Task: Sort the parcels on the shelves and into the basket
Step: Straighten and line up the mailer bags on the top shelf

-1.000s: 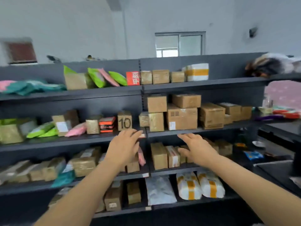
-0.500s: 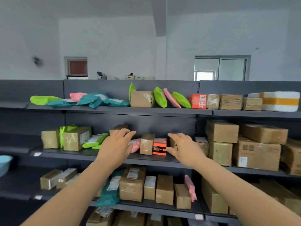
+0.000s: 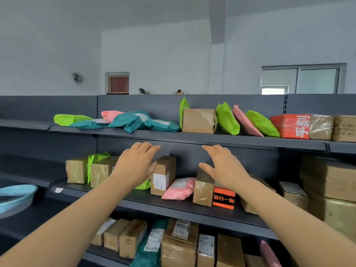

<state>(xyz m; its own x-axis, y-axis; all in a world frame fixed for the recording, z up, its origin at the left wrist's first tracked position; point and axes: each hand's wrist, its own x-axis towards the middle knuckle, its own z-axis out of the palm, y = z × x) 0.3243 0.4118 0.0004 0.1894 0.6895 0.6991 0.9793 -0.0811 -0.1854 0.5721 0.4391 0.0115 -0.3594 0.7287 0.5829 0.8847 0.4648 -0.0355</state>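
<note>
Dark grey shelves [image 3: 192, 140] hold parcels on three visible levels. My left hand [image 3: 135, 164] is raised in front of the middle level, fingers apart, its thumb by an upright brown box [image 3: 163, 176]. My right hand [image 3: 225, 166] hovers open above a small taped box [image 3: 203, 191] and an orange-and-black box [image 3: 223, 197]. Neither hand holds anything. A pink mailer [image 3: 180, 188] leans between the two boxes. A light blue basket [image 3: 15, 197] sits at the left edge.
The top level carries teal mailers [image 3: 131, 122], green and pink bags [image 3: 227, 120], a brown box [image 3: 199, 121] and a red box [image 3: 292, 126]. Large cartons [image 3: 329, 180] fill the right. Taped boxes [image 3: 179, 245] crowd the lower level. A white wall and a window lie behind.
The view has swung left and upward along the shelves. Both hands have risen from the middle shelf's parcels toward the underside of the top shelf, still holding nothing.
</note>
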